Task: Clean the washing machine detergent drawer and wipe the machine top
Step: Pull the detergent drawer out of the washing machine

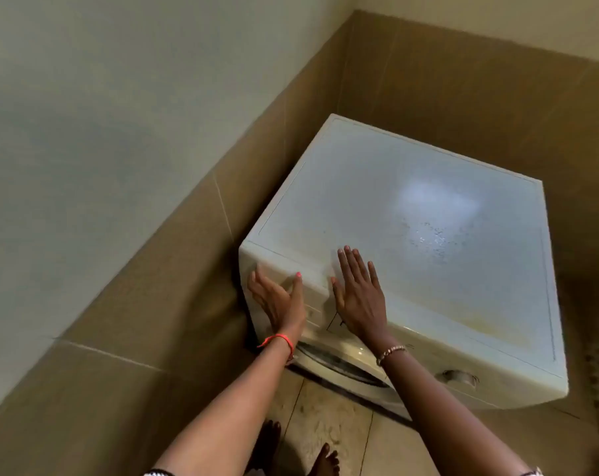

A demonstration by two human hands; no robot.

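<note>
A white front-loading washing machine (411,235) stands in a tiled corner. Its flat top shows a glare patch, water spots and a yellowish stain near the front edge. The detergent drawer (313,293) sits closed in the front panel at the upper left. My left hand (277,300) is held with straight fingers against the drawer front, thumb up near the top edge. My right hand (358,290) lies flat with spread fingers over the front edge of the machine top. Neither hand holds anything.
Brown wall tiles (174,262) close in on the machine's left and back, with pale wall above. The round door (339,362) and a control dial (457,377) are on the front. My bare feet (322,458) stand on the tiled floor below.
</note>
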